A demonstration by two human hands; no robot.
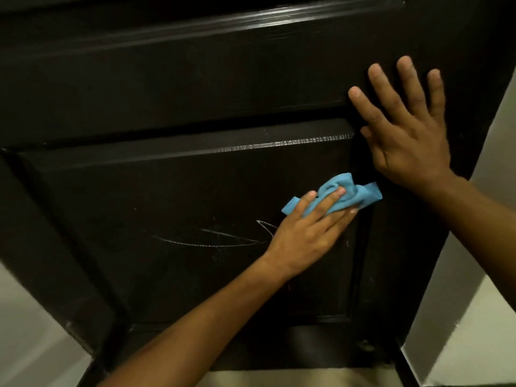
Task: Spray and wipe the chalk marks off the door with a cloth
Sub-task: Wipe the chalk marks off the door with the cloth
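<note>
Dark paneled door (173, 88) fills the view, right hand (410, 135) flat and spread on it, probably steadying it, while left hand (307, 236) presses the blue cloth (360, 194) flat, chalk marks (217, 238) just left of its wrist.

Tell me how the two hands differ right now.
The left hand presses a blue cloth against the door's lower panel; the right hand holds nothing. The left hand's fingers lie close together; the right hand's are spread. The right sits higher. Both lie flat against the door.
</note>
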